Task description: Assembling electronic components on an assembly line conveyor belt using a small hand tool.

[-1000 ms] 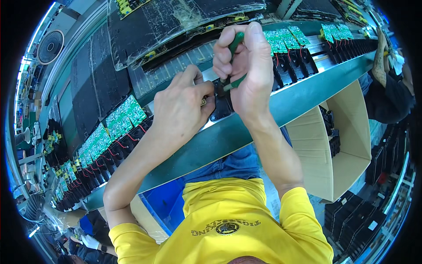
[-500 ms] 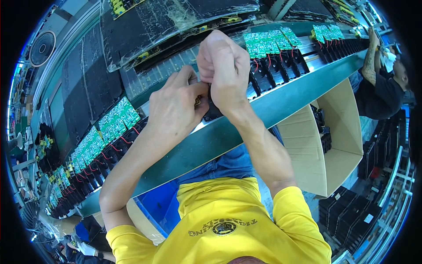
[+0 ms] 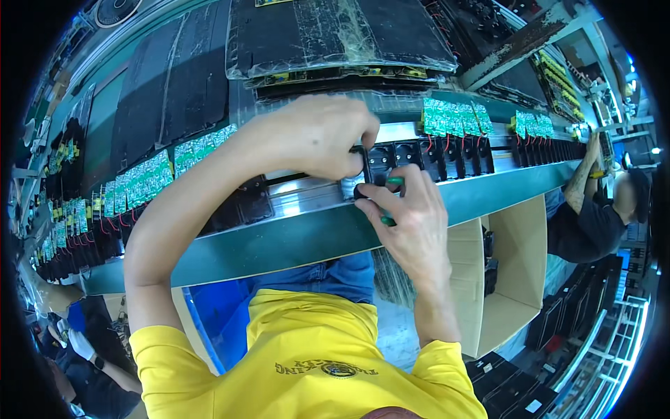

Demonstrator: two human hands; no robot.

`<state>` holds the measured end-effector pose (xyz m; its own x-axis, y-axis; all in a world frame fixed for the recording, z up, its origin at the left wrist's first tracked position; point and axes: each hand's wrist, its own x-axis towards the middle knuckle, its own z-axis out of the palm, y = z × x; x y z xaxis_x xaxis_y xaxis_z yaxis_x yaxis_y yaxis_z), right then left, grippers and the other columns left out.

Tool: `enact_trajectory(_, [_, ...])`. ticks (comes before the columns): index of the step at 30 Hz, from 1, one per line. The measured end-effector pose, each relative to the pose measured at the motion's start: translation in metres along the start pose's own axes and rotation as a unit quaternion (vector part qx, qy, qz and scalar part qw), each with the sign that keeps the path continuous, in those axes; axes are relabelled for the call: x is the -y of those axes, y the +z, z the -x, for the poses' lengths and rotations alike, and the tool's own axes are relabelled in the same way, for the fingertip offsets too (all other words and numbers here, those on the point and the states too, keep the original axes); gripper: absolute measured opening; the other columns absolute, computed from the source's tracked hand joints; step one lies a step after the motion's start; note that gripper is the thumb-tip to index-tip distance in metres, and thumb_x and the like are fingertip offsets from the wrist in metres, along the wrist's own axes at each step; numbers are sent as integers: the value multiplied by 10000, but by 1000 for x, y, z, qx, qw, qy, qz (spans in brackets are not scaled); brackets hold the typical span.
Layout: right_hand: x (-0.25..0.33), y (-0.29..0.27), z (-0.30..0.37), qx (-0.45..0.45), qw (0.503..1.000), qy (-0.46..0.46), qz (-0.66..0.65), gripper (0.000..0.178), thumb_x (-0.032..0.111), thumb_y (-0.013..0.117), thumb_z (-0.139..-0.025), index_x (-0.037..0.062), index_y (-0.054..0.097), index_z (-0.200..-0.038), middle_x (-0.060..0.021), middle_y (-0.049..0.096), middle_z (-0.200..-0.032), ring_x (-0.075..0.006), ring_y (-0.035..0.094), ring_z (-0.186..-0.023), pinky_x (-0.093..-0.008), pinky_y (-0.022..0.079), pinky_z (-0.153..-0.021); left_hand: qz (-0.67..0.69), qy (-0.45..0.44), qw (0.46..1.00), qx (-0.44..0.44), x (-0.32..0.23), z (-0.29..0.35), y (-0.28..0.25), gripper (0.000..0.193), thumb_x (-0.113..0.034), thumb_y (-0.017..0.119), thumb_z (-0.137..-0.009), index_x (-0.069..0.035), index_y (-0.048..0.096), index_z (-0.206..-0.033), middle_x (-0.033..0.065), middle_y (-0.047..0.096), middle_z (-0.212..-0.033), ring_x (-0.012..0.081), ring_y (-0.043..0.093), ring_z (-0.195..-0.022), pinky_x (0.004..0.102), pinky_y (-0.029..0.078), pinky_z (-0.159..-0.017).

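Note:
My left hand (image 3: 324, 140) reaches across the rail with its fingers closed on the upper end of a black plastic housing (image 3: 360, 164). At the housing's lower end are the thumb and forefinger of my right hand (image 3: 415, 216), bent inward. A green thing (image 3: 395, 181) shows on both sides of the right fingers; its middle is hidden, so its kind cannot be made out. Several more black housings (image 3: 433, 162) stand in a row just right of my hands. Green circuit boards (image 3: 453, 117) with red wires are attached along that row.
The housings rest on a metal rail (image 3: 296, 199) along the green bench edge (image 3: 307, 244). Further boards (image 3: 143, 187) line the left. Stacked black sheets (image 3: 342, 35) lie behind. An open carton (image 3: 513, 279) with black parts stands below right. A co-worker (image 3: 593, 209) is at the right.
My view has shifted left to right across the bench. My hands, earlier close together, are now apart at the housing's two ends; the right one is lower and shows a green thing.

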<state>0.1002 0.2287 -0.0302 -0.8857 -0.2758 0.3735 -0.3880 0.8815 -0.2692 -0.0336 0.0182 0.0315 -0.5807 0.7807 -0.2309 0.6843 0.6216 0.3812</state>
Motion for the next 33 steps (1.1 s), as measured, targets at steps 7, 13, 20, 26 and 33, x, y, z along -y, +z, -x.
enact_trajectory(7, [2, 7, 7, -33, 999, 7, 4, 297, 201, 956, -921, 178, 921, -1215, -83, 658, -1199, -268, 639, -973, -397, 570, -868, -104, -21, 958, -266, -1, -20, 49, 378, -97, 769, -933, -88, 711, -1306, 106, 696, -1254, 323, 710, -1143, 474, 572, -1048])
enact_trajectory(13, [-40, -20, 9, -130, 985, 111, -21, 288, 194, 933, -955, 178, 917, -1243, -111, 673, -1221, -299, 685, -968, -423, 589, -830, -197, 59, 921, -332, 9, 25, 85, 341, -116, 765, -923, -94, 704, -1259, 110, 668, -1285, 307, 652, -1294, 507, 459, -1260])
enact_trajectory(20, [-128, -37, 2, -167, 933, 301, 104, 245, 325, 866, -1038, 163, 916, -1215, -131, 691, -1188, -355, 735, -1007, -469, 618, -851, -160, -13, 947, -279, 20, 97, 71, 356, 3, 731, -848, -75, 725, -1196, 138, 639, -1421, 366, 623, -1353, 571, 414, -1349])
enact_trajectory(26, [-142, -24, -3, -142, 936, 311, 85, 247, 324, 855, -1048, 142, 922, -1201, -150, 692, -1207, -374, 739, -1024, -475, 618, -882, -183, 31, 902, -391, 25, 56, 31, 231, -84, 760, -932, -79, 732, -1161, 170, 651, -1418, 379, 608, -1333, 535, 434, -1293])
enact_trajectory(33, [-132, -24, 1, -130, 951, 277, 43, 238, 273, 871, -1035, 101, 916, -1194, -174, 691, -1237, -392, 740, -1037, -480, 608, -892, -278, -106, 819, -490, 123, -93, -74, 319, -233, 787, -1017, -97, 777, -1306, 162, 660, -1472, 371, 607, -1367, 549, 441, -1252])
